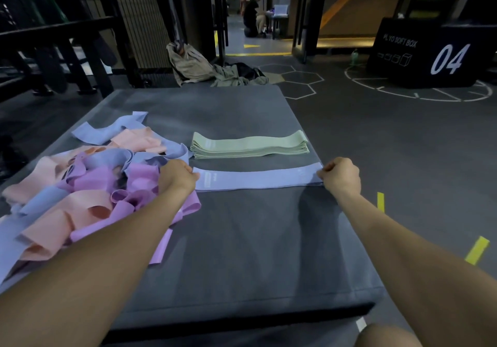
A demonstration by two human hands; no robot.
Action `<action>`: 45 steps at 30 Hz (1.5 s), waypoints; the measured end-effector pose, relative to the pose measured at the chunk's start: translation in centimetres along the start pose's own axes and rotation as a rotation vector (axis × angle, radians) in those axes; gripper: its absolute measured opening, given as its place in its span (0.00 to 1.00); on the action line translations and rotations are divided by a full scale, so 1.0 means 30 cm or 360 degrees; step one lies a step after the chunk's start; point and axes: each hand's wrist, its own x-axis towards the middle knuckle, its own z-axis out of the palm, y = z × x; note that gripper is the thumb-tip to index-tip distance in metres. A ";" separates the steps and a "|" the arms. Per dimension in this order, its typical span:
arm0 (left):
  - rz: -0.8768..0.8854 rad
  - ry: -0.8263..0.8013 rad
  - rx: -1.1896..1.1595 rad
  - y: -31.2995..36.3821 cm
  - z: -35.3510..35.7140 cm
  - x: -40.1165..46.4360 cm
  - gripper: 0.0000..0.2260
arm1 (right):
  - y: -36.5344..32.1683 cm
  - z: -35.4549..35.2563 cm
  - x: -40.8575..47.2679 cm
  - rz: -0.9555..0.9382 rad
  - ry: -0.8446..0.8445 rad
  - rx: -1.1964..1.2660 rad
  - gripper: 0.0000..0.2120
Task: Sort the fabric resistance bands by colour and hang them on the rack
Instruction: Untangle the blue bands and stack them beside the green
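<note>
A blue-lilac band [256, 178] lies stretched flat across the grey mat [242, 252]. My left hand [177, 177] pinches its left end and my right hand [341, 176] pinches its right end. Just beyond it sits a neat stack of several green bands [250, 145]. On the mat's left side lies a tangled heap of bands [88, 188] in pink, peach, purple and blue. My left forearm crosses over part of that heap.
A dark metal rack [61, 40] stands at the far left. Crumpled clothes and a bag [207, 69] lie on the floor behind the mat. A black plyo soft box marked 04 [427, 53] stands at the far right. A person sits in the far doorway.
</note>
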 end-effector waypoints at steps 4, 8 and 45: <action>-0.0005 -0.0008 0.0035 0.000 0.015 0.000 0.09 | 0.002 0.015 0.006 -0.0055 0.0008 -0.0098 0.07; 0.0040 -0.0018 0.0136 0.009 0.020 -0.010 0.09 | 0.004 0.024 0.010 -0.0119 0.0007 -0.0173 0.07; 0.1042 -0.0357 0.0130 0.007 -0.034 -0.170 0.17 | -0.199 0.068 -0.255 -0.1022 -0.0654 -0.0452 0.23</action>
